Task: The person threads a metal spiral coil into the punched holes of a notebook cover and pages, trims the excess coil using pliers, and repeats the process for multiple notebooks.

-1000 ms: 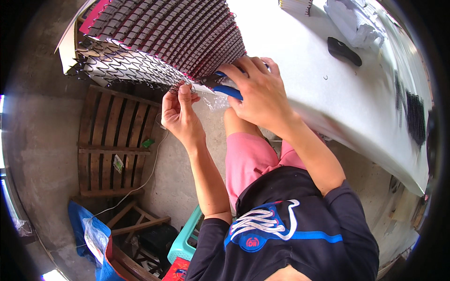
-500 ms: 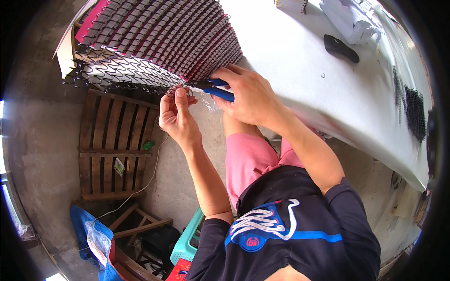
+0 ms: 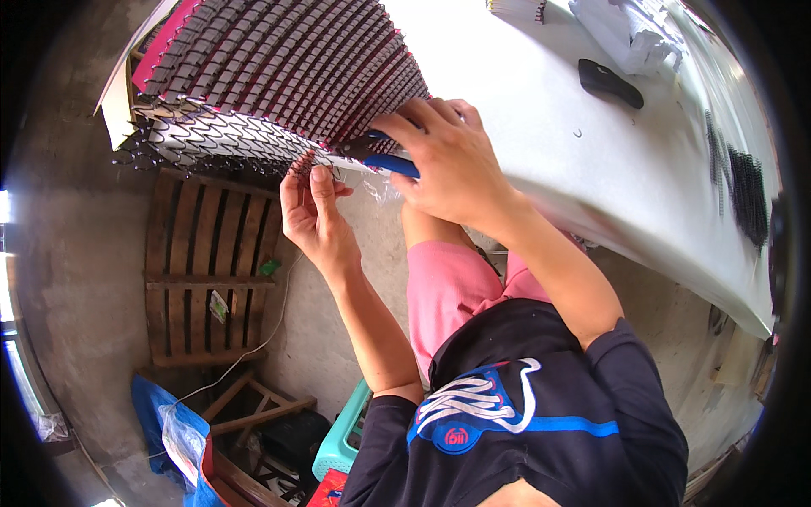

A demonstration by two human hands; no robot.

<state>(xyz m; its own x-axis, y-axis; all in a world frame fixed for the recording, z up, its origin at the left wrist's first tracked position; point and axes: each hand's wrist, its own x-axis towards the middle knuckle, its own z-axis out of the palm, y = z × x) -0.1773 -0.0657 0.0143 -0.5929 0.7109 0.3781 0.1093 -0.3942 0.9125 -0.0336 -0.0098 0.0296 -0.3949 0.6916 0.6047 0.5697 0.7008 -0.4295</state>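
Observation:
A large sheet of dark red linked pieces with metal rings (image 3: 287, 68) lies on a white table (image 3: 541, 144) and hangs over its near edge. My right hand (image 3: 448, 156) grips blue-handled pliers (image 3: 384, 156) whose jaws point left at the sheet's lower edge. My left hand (image 3: 312, 211) is just below that edge, its fingertips pinching a small piece or ring at the hanging fringe next to the pliers' tip. A bit of clear plastic (image 3: 380, 188) hangs under the pliers.
On the table lie a black object (image 3: 610, 83), crumpled white material (image 3: 625, 34) and dark strips (image 3: 743, 190) at the right. Below are a wooden pallet (image 3: 211, 270), a blue bag (image 3: 165, 422), a teal stool (image 3: 342, 439) and a concrete floor.
Both hands have shifted slightly along the sheet's edge. My left hand's fingers have closed up onto the fringe, and the pliers' jaws now sit closer against it.

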